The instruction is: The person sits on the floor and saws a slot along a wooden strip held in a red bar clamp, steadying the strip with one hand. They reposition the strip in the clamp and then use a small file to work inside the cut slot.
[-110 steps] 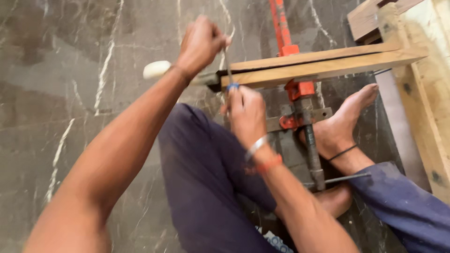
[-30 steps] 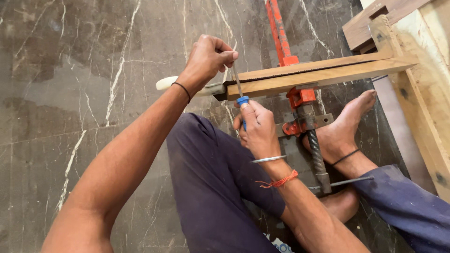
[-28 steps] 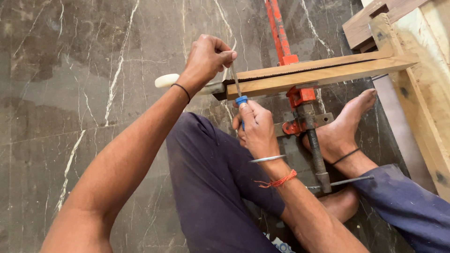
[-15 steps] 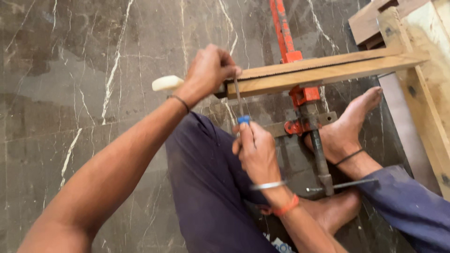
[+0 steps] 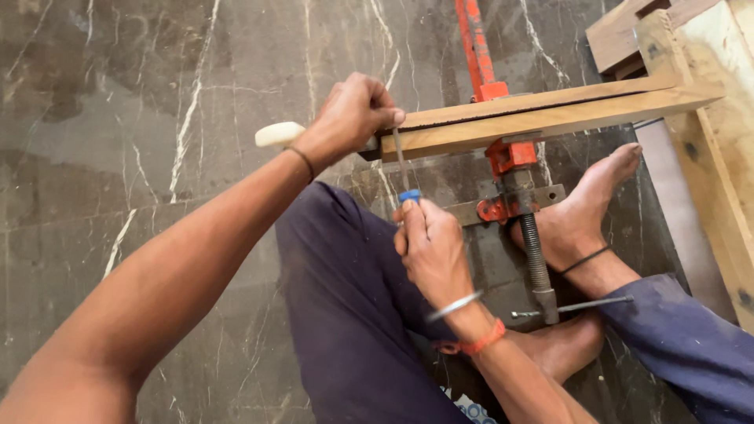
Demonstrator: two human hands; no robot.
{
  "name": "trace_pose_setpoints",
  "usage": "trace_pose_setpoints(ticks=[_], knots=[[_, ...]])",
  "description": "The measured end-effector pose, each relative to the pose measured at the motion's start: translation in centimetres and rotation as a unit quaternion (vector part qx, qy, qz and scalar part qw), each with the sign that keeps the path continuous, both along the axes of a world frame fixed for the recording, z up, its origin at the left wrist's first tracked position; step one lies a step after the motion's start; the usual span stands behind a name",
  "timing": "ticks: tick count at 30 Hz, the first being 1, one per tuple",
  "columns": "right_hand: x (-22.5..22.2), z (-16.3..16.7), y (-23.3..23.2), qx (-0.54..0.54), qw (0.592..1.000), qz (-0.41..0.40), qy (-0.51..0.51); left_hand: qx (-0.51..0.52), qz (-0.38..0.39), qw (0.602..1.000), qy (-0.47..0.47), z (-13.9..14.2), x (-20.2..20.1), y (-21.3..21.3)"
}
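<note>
both hands (image 5: 428, 247) on file (image 5: 400, 161) at clamped wood (image 5: 542, 118)

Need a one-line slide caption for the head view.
Seated on a marble floor, left hand steadies clamped wooden strips; right hand works a blue-handled tool.

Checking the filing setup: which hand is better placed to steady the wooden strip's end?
Left, probably. The left hand already grips the wooden strip at its end, while the right hand holds the blue-handled file below it.
</note>
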State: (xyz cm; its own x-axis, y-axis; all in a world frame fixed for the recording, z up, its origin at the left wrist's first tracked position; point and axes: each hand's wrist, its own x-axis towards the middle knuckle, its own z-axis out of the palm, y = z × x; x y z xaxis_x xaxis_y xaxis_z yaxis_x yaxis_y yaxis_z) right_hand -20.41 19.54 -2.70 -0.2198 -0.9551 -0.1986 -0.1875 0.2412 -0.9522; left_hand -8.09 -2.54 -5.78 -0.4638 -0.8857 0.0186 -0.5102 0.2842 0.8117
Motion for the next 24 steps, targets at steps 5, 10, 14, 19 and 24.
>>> trace_pose_setpoints(ticks=[5, 10, 14, 19, 24], knots=[[-0.2, -1.3, -4.9, -0.216, 0.964, 0.052, 0.146, -0.029, 0.067, 0.997, 0.011, 2.5, -0.7, -2.3], [0.4, -0.9, -4.9, -0.121, 0.992, 0.013, 0.027, 0.016, 0.058, 0.998, -0.033, 3.8, -1.1, -2.0], [0.5, -0.6, 0.3, 0.076, 0.987, -0.031, -0.139, 0.024, 0.027, 0.999, -0.036, 1.4, -0.2, 1.0], [0.5, -0.2, -3.7, 0.004, 0.997, 0.004, -0.083, -0.004, 0.084, 0.996, -0.043, 1.9, -0.8, -1.4], [-0.3, 1.4, -6.3, 0.053, 0.983, 0.007, -0.177, -0.004, 0.086, 0.996, -0.037, 3.8, -1.8, -3.5]])
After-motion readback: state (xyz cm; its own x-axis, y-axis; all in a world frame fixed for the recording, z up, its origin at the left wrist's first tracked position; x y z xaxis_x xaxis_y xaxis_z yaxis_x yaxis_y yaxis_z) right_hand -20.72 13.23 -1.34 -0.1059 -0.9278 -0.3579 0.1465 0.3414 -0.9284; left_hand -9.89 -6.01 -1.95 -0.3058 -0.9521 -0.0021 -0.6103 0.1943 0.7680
